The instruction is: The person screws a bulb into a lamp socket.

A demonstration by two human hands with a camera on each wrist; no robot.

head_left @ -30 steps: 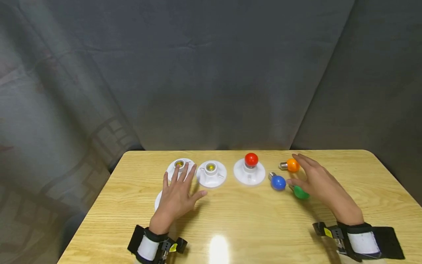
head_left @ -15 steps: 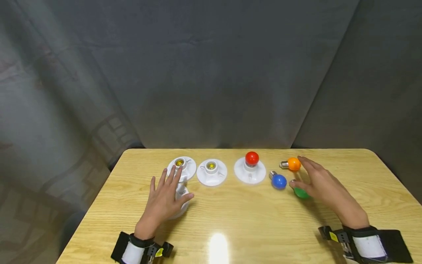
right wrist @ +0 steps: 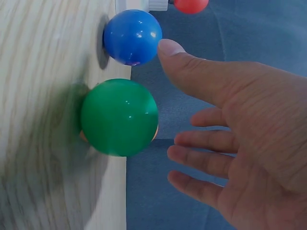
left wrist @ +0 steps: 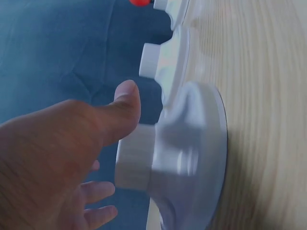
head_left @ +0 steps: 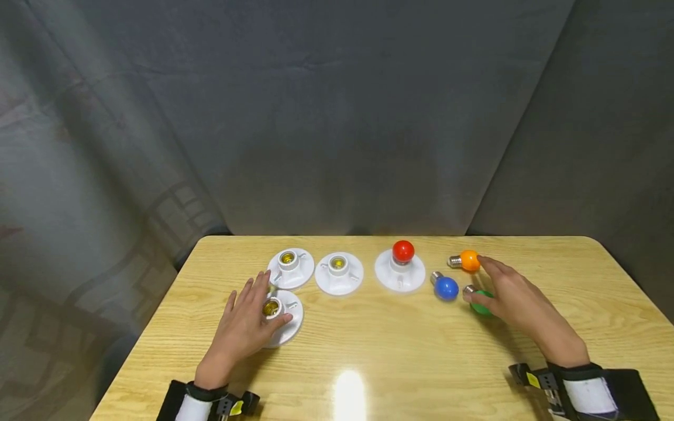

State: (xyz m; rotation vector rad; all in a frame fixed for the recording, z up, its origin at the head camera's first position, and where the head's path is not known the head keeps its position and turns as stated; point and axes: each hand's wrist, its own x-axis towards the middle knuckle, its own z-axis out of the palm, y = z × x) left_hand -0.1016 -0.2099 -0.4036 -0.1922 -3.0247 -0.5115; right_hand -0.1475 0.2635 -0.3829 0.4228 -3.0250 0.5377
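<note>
My left hand [head_left: 238,325] hovers at the left side of the nearest white lamp holder [head_left: 293,328], fingers spread and partly hiding it. In the left wrist view the thumb is beside the raised socket [left wrist: 135,158]; whether it touches cannot be told. My right hand [head_left: 518,304] hangs over a green bulb [head_left: 481,303], partly covering it, with loosely bent fingers and nothing between them. The right wrist view shows a gap between the hand and the green bulb [right wrist: 120,117]. A blue bulb [head_left: 446,289] and an orange bulb [head_left: 470,261] lie close by.
Two more bulbless white lamp holders, one at the left [head_left: 302,272] and one in the middle [head_left: 339,285], stand towards the table's back edge. Right of them, a red bulb [head_left: 403,251] sits upright in another holder [head_left: 416,279]. Behind the wooden table [head_left: 411,362] hangs a grey curtain [head_left: 342,128].
My left hand has moved left and towards me, uncovering the back left lamp holder and more of the nearest one. The right hand has shifted slightly right; the bulbs lie as before.
</note>
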